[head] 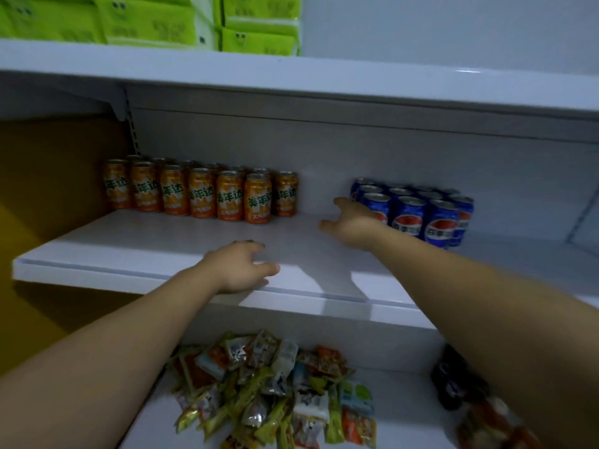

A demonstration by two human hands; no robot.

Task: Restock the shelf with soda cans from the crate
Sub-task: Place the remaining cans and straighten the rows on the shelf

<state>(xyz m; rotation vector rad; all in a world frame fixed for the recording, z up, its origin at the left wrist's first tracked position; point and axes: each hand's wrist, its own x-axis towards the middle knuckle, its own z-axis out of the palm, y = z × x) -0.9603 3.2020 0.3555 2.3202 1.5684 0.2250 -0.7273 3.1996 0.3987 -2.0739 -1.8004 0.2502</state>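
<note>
Fingers point(249, 244) of the left hand point(240, 267) loosely curled, gripping nothing, resting at the front edge of the middle shelf point(129, 251). Up on the top shelf, green packs point(146, 17) stacked. Behind the left hand, orange soda cans point(201, 192) upright in two rows against the back wall. Below, a heap of snack packets point(275, 384) on the lower shelf. Further right, fingers point(340, 202) of the right hand point(353, 225) spread apart, empty, just beside the front-left of the blue soda cans point(418, 215); contact impossible to tell. Far right below, a dark bottle point(450, 377), blurred.
</note>
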